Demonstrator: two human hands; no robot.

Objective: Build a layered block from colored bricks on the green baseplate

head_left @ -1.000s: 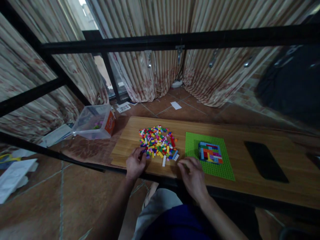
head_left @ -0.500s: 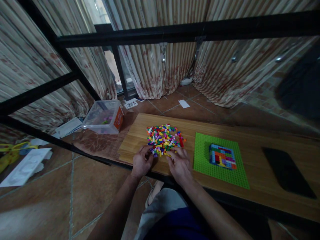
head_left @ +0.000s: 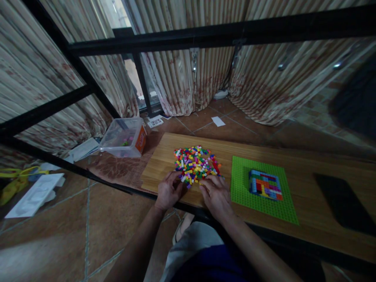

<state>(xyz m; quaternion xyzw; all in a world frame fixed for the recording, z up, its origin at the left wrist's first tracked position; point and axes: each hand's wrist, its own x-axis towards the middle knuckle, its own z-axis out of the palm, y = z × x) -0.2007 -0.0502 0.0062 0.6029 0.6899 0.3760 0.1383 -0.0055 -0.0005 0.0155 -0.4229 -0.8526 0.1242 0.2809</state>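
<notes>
Rests the left hand (head_left: 169,190) at the near-left rim of a pile of toy bricks (head_left: 196,160), and the right hand (head_left: 216,196) at its near-right rim, fingers of both bent inward. Cannot tell about any brick pinched in either hand. Spreads roughly round just beyond both hands, with small bricks pointing every way; beyond the right hand, a long red piece (head_left: 216,167) slanting from far left to near right.

Just right of the right hand, a green baseplate (head_left: 239,184), near edge slanting closer toward its right end. On it, a block of joined bricks (head_left: 266,186), long axis left to right, right end slightly nearer. Farther right, a flat black slab (head_left: 343,201).

Shows bare wood of the table (head_left: 155,164) left of the pile and a narrow strip between pile and baseplate; dark near edge just under the wrists.

Beyond the left hand, farther left, a clear bin (head_left: 120,150) with an orange label (head_left: 141,140), writing too small to read.
</notes>
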